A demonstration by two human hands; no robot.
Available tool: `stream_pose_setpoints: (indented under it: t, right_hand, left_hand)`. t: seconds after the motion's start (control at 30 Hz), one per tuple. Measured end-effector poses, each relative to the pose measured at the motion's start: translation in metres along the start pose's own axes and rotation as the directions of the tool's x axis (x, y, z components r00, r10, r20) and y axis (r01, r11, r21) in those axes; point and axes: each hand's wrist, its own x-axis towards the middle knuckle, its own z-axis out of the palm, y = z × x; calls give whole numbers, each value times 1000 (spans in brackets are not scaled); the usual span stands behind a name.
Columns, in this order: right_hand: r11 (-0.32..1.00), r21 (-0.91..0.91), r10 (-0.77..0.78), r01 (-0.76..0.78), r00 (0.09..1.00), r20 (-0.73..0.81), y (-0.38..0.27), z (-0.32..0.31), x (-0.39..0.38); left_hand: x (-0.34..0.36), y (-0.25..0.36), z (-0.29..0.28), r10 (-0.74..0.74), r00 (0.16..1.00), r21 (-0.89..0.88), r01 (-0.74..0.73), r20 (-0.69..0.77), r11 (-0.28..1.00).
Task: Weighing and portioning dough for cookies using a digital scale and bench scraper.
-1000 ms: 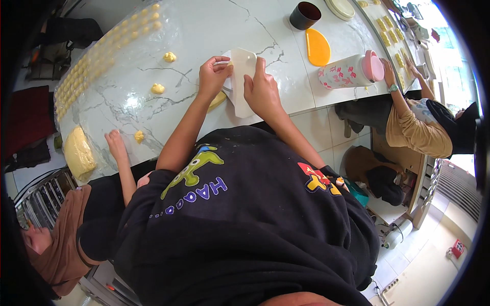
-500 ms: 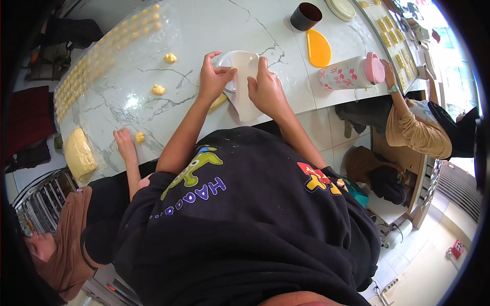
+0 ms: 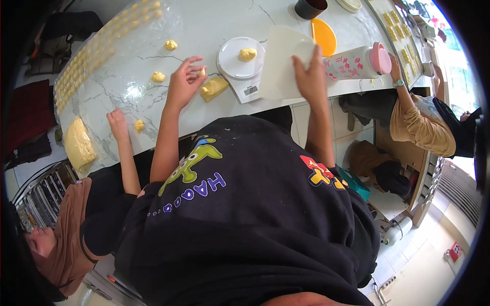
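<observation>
Dough block [image 3: 79, 145]: large, yellow, plastic-wrapped, at the near left edge of the table [image 3: 214, 20]; wrap presumably against drying.

Dough balls [image 3: 109, 48]: many, in close rows along the far left, with clear film; whether over or under them cannot be told. Rows probably save space and ease counting.

Co-worker's hand [image 3: 118, 125]: beside the nearest of three loose dough lumps [image 3: 158, 77], which lie well apart, perhaps so as not to stick together.

Left hand [image 3: 185, 84]: raised above the table, thumb and fingers closed about a small pale bit [image 3: 202, 72], seemingly dough.

Dough slab [image 3: 214, 90]: on the table, just left of the scale, within easy reach of the left hand.

Scale [image 3: 229, 58]: white, round plate, display toward the wearer, apparently for reading.

Weighed lump [image 3: 248, 54]: yellow, on the plate, right of its middle.

White sheet [image 3: 287, 64]: thin, flat, tilted at the scale's right side; held aside, it leaves lump and display in view.

Right hand [image 3: 310, 76]: fingers clamped on the sheet's right edge, thumb across its face.

Dark cup [image 3: 310, 8], orange scraper [image 3: 327, 40], flowered bottle [image 3: 347, 65]: to the right, seemingly out of the working space.
</observation>
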Motion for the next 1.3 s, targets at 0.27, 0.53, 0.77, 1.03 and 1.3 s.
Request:
stream_pose_setpoints:
  t: [0.27, 0.53, 0.77, 1.03, 1.3]
  right_hand:
    - [986, 50, 159, -157, 986, -45, -5, -33, -2]
    - [1000, 5, 8, -8, 998, -65, 0, -32, -14]
    - [988, 16, 152, -151, 988, -39, -6, -40, -19]
    - [998, -24, 58, -60, 995, -81, -8, -39, -20]
    - [996, 53, 70, -67, 996, -60, -7, -39, -25]
  left_hand:
    - [-42, -33, 14, 231, 970, 430, -240, 73, 871]
    - [-37, -24, 20, 270, 963, 347, -251, -7, 904]
    - [-36, -22, 9, 152, 988, 485, -143, 22, 863]
    - [-6, 29, 32, 426, 905, 512, -372, 15, 774]
    - [44, 25, 79, 438, 897, 498, -409, 63, 765]
